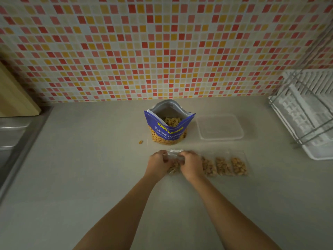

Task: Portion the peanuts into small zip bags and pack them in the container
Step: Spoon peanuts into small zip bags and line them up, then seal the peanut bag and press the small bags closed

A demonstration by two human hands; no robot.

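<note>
A blue bag of salted peanuts (168, 129) stands open on the counter, nuts visible inside. Just in front of it, my left hand (158, 163) and my right hand (191, 164) both pinch the top of a small clear zip bag (174, 160) holding peanuts, which rests on the counter between them. To the right of my right hand lie three filled zip bags (224, 166) side by side. A clear plastic container (219, 127) sits to the right of the blue bag, nothing visible inside it.
One loose peanut (140, 142) lies left of the blue bag. A white dish rack (306, 109) stands at the right edge. A metal sink (12, 134) and a wooden board (16, 98) are at the left. The tiled wall runs behind.
</note>
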